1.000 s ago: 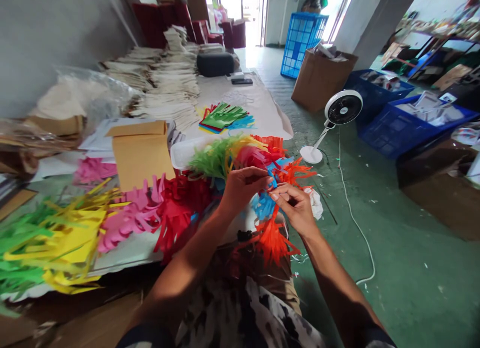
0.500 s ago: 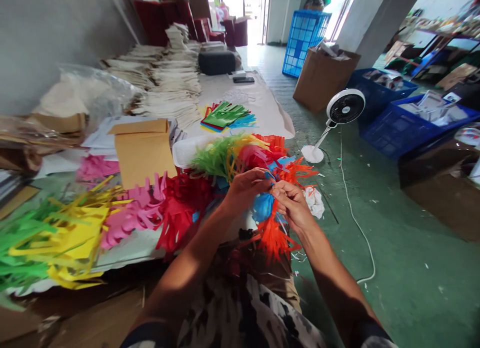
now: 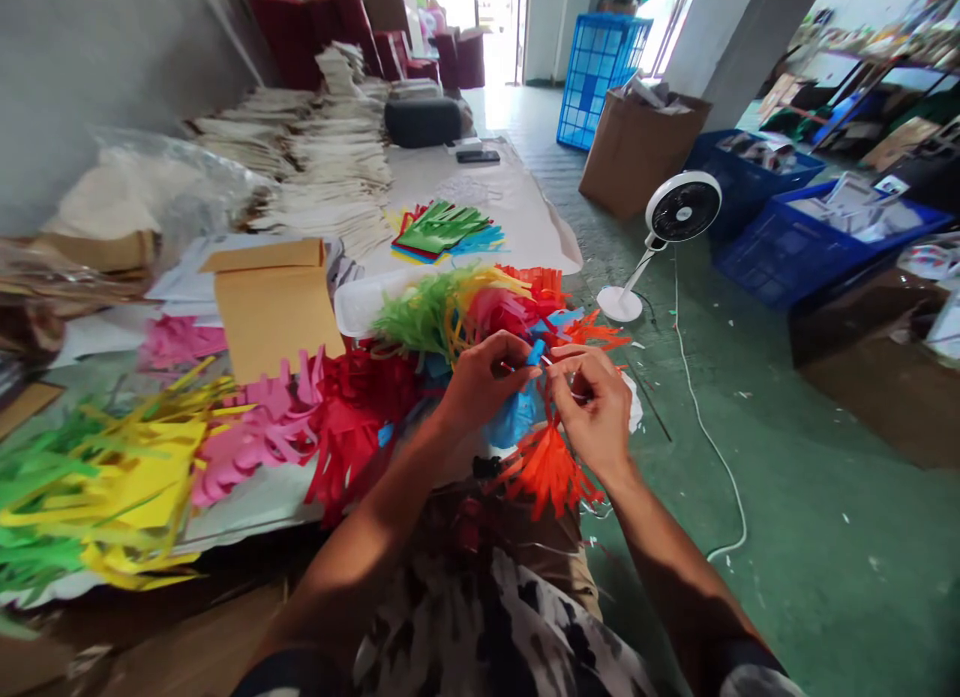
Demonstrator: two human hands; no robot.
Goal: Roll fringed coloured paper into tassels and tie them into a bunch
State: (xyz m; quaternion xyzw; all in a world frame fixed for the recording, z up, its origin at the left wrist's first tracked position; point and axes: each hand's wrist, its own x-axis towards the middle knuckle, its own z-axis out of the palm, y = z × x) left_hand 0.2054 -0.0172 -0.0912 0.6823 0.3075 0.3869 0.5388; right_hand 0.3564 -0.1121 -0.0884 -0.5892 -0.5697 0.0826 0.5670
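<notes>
Over the table's near right corner, my left hand [image 3: 491, 382] pinches the twisted top of a blue paper tassel [image 3: 514, 417], which hangs below the fingers. My right hand [image 3: 596, 402] meets it from the right, with thumb and fingertips closed together. What lies between those fingertips is too small to make out; a thin pale bit shows there. Just beneath hangs an orange paper tassel [image 3: 551, 472], its narrow top reaching up towards the right fingertips. Behind both hands lies a pile of fringed tassels, with green [image 3: 412, 312], yellow [image 3: 480, 292] and pink-red [image 3: 499, 312] ones.
Left on the table are red [image 3: 360, 412], pink [image 3: 270, 427] and yellow fringed paper [image 3: 150, 487], and a brown envelope [image 3: 276, 302]. Flat fringed sheets [image 3: 446, 227] lie farther back, near stacked off-white bundles [image 3: 337, 157]. A fan [image 3: 682, 207] and blue crates [image 3: 825, 247] stand right.
My fingertips have drawn slightly apart, showing the blue tassel's twisted top between them. The right hand has turned a little, and the whole view has shifted slightly.
</notes>
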